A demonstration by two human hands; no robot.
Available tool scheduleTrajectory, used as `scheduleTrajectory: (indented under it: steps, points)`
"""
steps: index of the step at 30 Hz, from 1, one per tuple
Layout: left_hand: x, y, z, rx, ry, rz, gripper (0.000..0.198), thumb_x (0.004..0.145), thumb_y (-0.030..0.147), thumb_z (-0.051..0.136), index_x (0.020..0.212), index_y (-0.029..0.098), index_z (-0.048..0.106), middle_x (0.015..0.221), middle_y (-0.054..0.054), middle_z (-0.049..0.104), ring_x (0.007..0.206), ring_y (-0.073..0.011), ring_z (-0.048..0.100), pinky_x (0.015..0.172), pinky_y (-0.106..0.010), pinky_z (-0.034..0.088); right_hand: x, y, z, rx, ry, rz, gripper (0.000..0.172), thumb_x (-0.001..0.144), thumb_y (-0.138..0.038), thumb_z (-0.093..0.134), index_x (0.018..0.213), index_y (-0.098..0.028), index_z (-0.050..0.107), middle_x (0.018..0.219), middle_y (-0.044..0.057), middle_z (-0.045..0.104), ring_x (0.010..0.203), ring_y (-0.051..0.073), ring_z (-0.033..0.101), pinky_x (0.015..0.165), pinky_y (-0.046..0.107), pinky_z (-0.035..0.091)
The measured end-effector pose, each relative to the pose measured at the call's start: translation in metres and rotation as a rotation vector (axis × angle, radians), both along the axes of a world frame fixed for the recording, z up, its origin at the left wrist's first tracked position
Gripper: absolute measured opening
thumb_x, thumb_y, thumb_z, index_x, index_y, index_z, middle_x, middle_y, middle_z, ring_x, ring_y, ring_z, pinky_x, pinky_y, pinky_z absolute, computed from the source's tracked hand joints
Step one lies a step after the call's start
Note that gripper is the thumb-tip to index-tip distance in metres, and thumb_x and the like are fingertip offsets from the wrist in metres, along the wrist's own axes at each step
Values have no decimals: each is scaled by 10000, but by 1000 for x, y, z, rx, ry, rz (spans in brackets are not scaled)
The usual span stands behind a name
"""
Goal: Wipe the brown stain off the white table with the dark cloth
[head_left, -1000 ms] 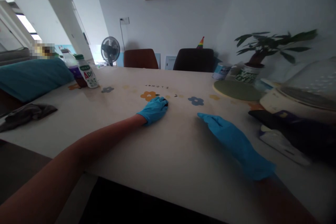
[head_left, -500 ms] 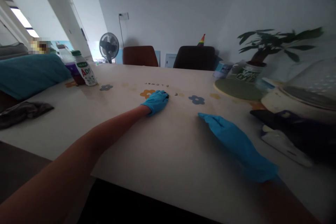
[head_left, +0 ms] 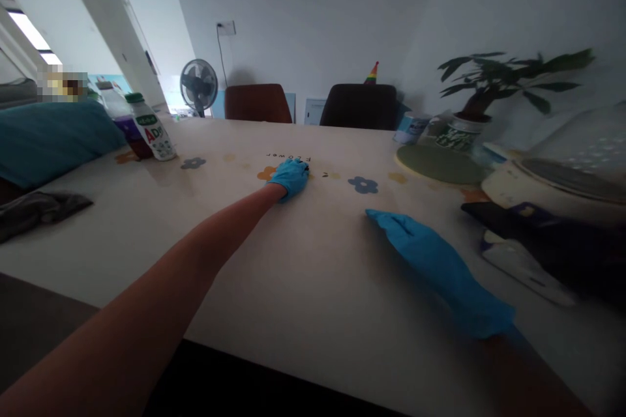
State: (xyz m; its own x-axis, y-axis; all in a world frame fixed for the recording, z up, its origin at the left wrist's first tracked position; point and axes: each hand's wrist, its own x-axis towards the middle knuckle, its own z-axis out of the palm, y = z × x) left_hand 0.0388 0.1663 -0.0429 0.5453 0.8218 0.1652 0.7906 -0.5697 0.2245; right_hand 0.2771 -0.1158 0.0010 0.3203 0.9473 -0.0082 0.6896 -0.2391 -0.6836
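Observation:
My left hand [head_left: 290,179], in a blue glove, presses down on the white tabletop [head_left: 274,260] beside an orange printed flower [head_left: 267,173]. Its fingers are curled, and a small dark thing [head_left: 306,168] shows at the fingertips, too little of it to name. Just right of it are small dark marks [head_left: 325,174] on the surface. My right hand [head_left: 435,267], also blue-gloved, is held low over the near right of the table, with fingers stretched out together and nothing seen in them. Whether it touches the table I cannot tell.
Two bottles [head_left: 151,130] stand at the left, behind a crumpled dark cloth [head_left: 44,208]. On the right are a green round mat [head_left: 435,166], a potted plant [head_left: 462,133], a canister [head_left: 411,128], a pale pot [head_left: 548,186] and dark items [head_left: 552,234]. Chairs [head_left: 359,104] stand beyond.
My left hand has slid slightly farther away across the table, up to the printed lettering. My right hand stays almost where it was. The whole view has shifted a little.

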Motion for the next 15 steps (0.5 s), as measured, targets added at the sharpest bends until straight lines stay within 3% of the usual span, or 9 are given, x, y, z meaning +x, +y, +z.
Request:
scheduleTrajectory:
  steps: [8,15]
  points:
    - [-12,-25,8,-29,42,-7,490,1240,255,435,1572,115,767,1707,-221,702,1521,-346,650,1405,-493,466,-3,1,5,-38,24,-3,566,1180,-456,526,1604,-276,856,1734,69,766,1666,396,686,1456,589,502]
    - [-50,-67,10,-32,27,-84,479,1252,285,459,1623,174,740,1762,-167,683,1651,-326,610,1494,-478,391,-5,1,3,-9,29,2,548,1164,-422,540,1551,-245,885,1709,93,784,1656,391,698,1476,571,470]
